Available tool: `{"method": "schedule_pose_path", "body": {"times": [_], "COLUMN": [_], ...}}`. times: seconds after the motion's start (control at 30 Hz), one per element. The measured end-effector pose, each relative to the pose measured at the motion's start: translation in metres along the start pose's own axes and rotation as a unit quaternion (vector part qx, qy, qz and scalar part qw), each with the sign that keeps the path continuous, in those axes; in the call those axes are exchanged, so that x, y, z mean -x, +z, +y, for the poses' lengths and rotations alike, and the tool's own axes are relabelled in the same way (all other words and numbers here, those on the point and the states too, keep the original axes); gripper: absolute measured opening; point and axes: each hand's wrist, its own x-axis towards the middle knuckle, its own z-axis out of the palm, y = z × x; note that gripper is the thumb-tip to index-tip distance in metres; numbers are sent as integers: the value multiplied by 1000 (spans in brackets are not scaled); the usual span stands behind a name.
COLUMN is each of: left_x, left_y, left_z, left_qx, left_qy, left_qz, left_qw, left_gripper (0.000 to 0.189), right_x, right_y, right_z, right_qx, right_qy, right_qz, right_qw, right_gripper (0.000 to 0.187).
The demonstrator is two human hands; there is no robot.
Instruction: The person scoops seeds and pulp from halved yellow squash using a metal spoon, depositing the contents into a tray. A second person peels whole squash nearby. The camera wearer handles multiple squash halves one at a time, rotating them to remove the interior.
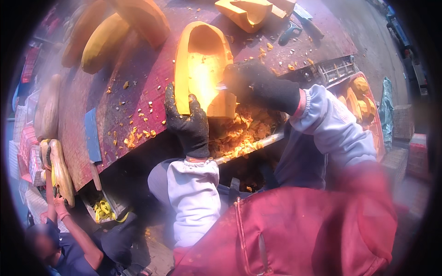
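Observation:
A peeled, hollowed half of an orange squash (181, 69) stands tilted at the table's near edge, its cavity facing me and brightly sunlit. In a dark knit glove, my left hand (189, 126) grips its lower left end, thumb on the cut rim. My right hand (257, 84), gloved alike, is curled at the right rim. From its fingers the bright tip of a metal tool (221, 87) points into the cavity; the rest of the tool is hidden. Below the squash, orange shavings and pulp (241, 134) fill an open container.
The red tabletop (138, 93) bears scattered seeds and scraps. A cleaver (93, 134) lies left; a knife (309, 24) and a green-handled tool (290, 33) lie far right. Peeled squashes (105, 43) rest upper left. A crate (378, 138) holds peeled pieces. Lower left, another person (79, 248) handles an unpeeled squash (62, 172).

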Motion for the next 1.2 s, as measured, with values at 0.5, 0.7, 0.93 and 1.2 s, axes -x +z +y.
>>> {"method": "schedule_pose_path", "body": {"times": [0.5, 0.7, 0.93, 1.2], "left_x": [0, -25, -8, 0], "left_y": [-19, -23, -12, -2], "left_z": [18, -4, 0, 12], "left_qx": [6, 56, 126, 265], "left_qy": [-30, -33, -127, -326], "left_qz": [-79, -211, -169, -77], "left_qw": [996, 975, 969, 904], "left_gripper": [46, 45, 39, 52], "right_x": [9, 3, -35, -116], "right_y": [28, 37, 38, 111], "right_z": [22, 29, 53, 54], "right_qx": [-414, -467, -101, 142], "right_qy": [335, 323, 62, 64], "right_qz": [136, 185, 199, 77], "right_qw": [835, 802, 973, 985], "right_gripper": [32, 36, 20, 20]}}
